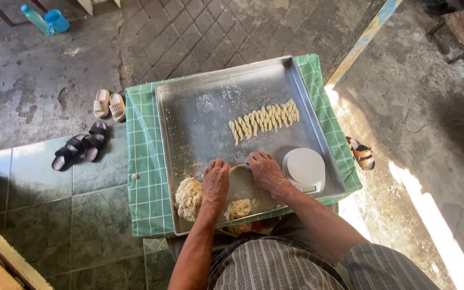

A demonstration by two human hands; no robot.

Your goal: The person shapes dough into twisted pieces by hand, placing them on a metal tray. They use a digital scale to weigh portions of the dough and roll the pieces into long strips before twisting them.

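Head view: hands (241, 174) on dough strip (238, 168)

Place: the open yard or porch of a home, used for making food by hand.
Ground: cracked grey concrete, a patch of paving blocks (210, 32), green floor tiles (81, 215) at the near side.
Work surface: a small table under a green checked cloth (143, 161), carrying a large metal tray (200, 107) dusted with flour.
Food signs: lumps of dough (189, 197), a row of twisted dough pieces (264, 119), a round white kitchen scale (304, 169).
Household signs: beige sandals (108, 104) and black sandals (79, 149) left on the floor; a blue bottle (34, 19) beside a blue cup (57, 21).
Light: strong sunlight and hard shadows.
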